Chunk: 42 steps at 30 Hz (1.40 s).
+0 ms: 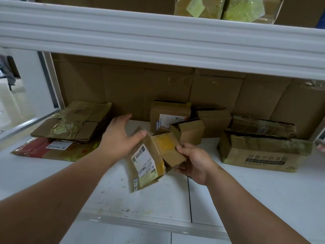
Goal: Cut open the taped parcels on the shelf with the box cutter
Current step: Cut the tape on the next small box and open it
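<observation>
A small brown cardboard parcel (149, 162) with a white label and yellowish tape is tilted above the white shelf (91, 187), its end flaps open. My right hand (193, 159) grips its open right flap. My left hand (119, 136) is spread, thumb touching the parcel's upper left corner, fingers straight above it. No box cutter is in view.
Flattened boxes (73, 124) lie stacked at the left over a red-and-brown flat parcel (52, 148). Small boxes (168, 115) stand at the back middle, and an opened box (260, 152) sits at the right. The upper shelf beam (158, 41) hangs overhead.
</observation>
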{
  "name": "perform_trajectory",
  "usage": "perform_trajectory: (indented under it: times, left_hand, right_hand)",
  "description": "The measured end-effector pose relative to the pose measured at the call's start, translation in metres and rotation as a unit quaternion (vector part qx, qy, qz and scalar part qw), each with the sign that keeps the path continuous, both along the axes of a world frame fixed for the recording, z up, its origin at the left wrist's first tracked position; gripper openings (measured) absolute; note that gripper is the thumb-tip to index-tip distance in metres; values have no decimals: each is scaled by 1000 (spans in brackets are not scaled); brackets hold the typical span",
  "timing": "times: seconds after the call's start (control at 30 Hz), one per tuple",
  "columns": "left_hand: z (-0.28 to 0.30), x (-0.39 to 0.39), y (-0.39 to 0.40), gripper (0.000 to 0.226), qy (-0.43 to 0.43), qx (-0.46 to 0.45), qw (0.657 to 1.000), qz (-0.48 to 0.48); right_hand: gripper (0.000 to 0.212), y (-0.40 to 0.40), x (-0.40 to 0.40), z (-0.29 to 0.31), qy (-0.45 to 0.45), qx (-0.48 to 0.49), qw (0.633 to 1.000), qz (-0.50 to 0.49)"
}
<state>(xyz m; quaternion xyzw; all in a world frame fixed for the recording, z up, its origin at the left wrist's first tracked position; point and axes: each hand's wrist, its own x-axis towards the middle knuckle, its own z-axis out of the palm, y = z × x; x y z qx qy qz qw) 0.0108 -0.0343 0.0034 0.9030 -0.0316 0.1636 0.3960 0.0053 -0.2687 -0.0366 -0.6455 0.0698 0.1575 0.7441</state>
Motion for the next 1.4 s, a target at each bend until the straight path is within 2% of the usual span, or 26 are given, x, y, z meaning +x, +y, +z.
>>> perform_trajectory:
  times: [0.07,0.13,0.2,0.27,0.3,0.37,0.43,0.5,0.57,0.63,0.7,0.77,0.83,0.87,0.97,1.03,1.23,1.33,1.4]
  left_hand:
    - [-4,-3,5,78,159,-58,983,-67]
    - [-8,-9,7,59,221,-53,964,-136]
    - [-12,-9,5,26,181,-23,972,-147]
    - [-13,-7,0,5,93,108,981,-135]
    - [-14,-7,-4,1,36,178,973,-145]
    - [-17,-9,-12,20,-67,290,935,-195]
    - [-24,-9,-20,32,-100,372,896,-222]
    - [-34,-4,-25,37,-99,423,877,-207]
    - [-40,-2,-29,43,-76,449,871,-185]
    - [-42,-2,-31,66,-24,420,892,-166]
    - [-38,-5,-33,81,39,287,944,-158]
    - [-32,0,-28,59,67,168,977,-114]
    - [-28,8,-20,29,82,190,976,-62]
    - [-27,9,-16,26,110,217,969,-50]
    - [-27,12,-14,47,211,237,948,-37]
    - [-25,15,-17,58,237,225,944,-41]
    - [-27,24,-23,69,238,303,921,-60]
    - [-33,26,-19,77,231,295,925,-64]
    - [-37,26,-18,78,204,295,932,-58]
  right_hand:
    - [28,-4,-3,-5,-3,69,997,-15]
    - [29,-5,-4,-10,-2,97,995,-27]
    - [30,-6,-3,-16,-6,62,997,-36]
    - [32,-9,0,-19,-16,-33,998,-55]
    - [33,-11,2,-20,-19,-92,994,-64]
    - [35,-14,8,-22,-47,-237,967,-75]
    - [34,-15,13,-25,-115,-357,922,-94]
    - [27,-13,14,-25,-157,-368,907,-132]
    - [31,-9,13,-24,-173,-364,905,-135]
    - [40,-5,11,-23,-176,-382,902,-98]
    - [50,-2,9,-21,-165,-399,900,-57]
    - [56,0,8,-20,-149,-397,905,-30]
    - [60,3,7,-18,-138,-388,911,-26]
    - [63,5,8,-17,-132,-389,911,-28]
    - [66,13,11,-8,-128,-431,893,-24]
    - [64,22,15,-2,-130,-467,874,-13]
    - [92,53,25,2,-103,-627,772,-7]
    - [87,60,26,-1,-126,-659,741,-18]
    - [80,62,26,-4,-133,-659,740,-13]
